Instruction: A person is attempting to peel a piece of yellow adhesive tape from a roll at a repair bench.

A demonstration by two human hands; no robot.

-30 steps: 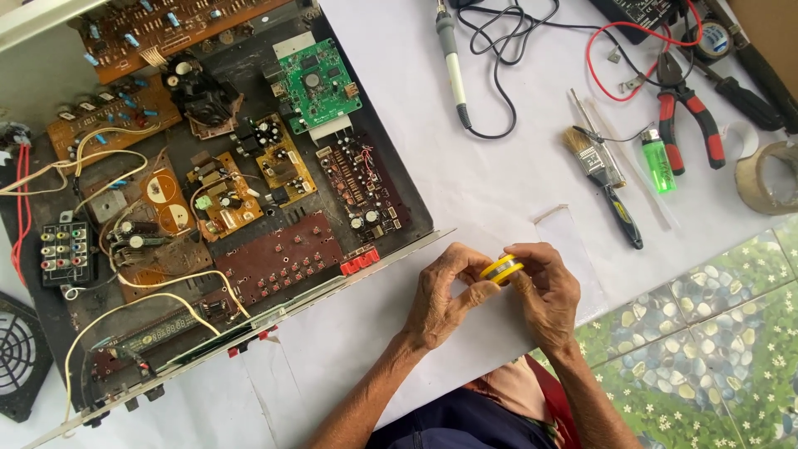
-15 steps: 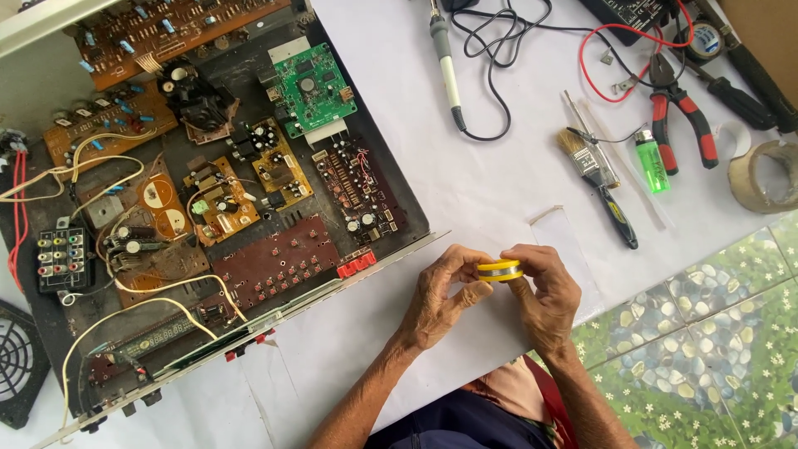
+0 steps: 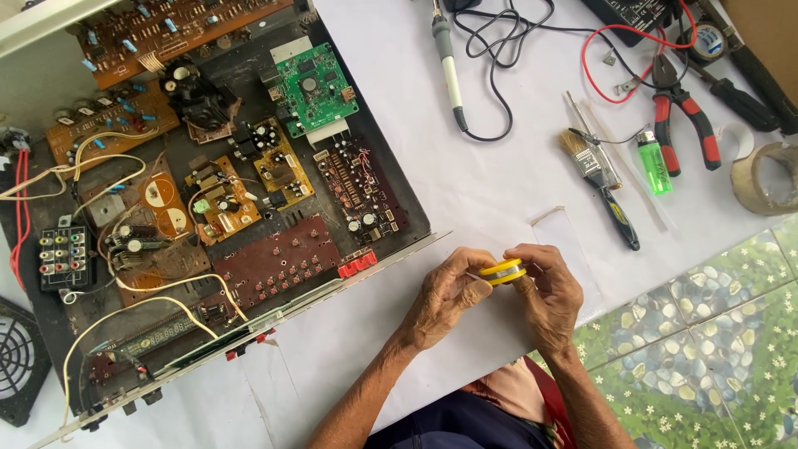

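My left hand (image 3: 445,298) and my right hand (image 3: 550,293) meet over the white table cover, just in front of the opened amplifier chassis (image 3: 208,208). Between them sits a small yellow spool of solder wire (image 3: 504,271). The right hand grips the spool from the right side. The left hand's fingertips pinch at its left edge, where a thin strand shows. Both forearms reach up from the bottom of the view.
The chassis holds several circuit boards, a green one (image 3: 316,87) at the back. On the cover lie a soldering iron (image 3: 449,66), a brush (image 3: 600,187), a green lighter (image 3: 653,161), red-handled pliers (image 3: 683,116) and a tape roll (image 3: 763,179). A black fan grille (image 3: 17,362) sits at left.
The two hands stay together on the yellow spool, which has turned from tilted to nearly flat. The camera view has shifted slightly; nothing else on the table has moved.
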